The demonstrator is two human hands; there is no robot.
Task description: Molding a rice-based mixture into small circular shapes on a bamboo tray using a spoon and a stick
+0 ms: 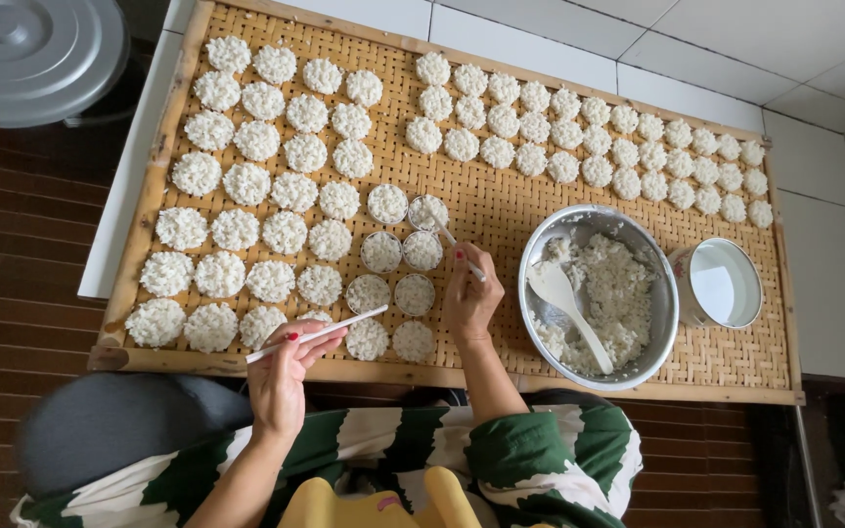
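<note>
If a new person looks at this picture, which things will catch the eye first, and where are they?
First come the many round white rice cakes set in rows on the big woven bamboo tray. At the tray's right side stands a metal bowl of white rice with a white paddle in it. In front, the left hand and the right hand each hold a thin white stick.

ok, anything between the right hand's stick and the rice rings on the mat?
Nothing visible. The right hand holds its white stick right over the ring moulds, with no object between them.
</note>
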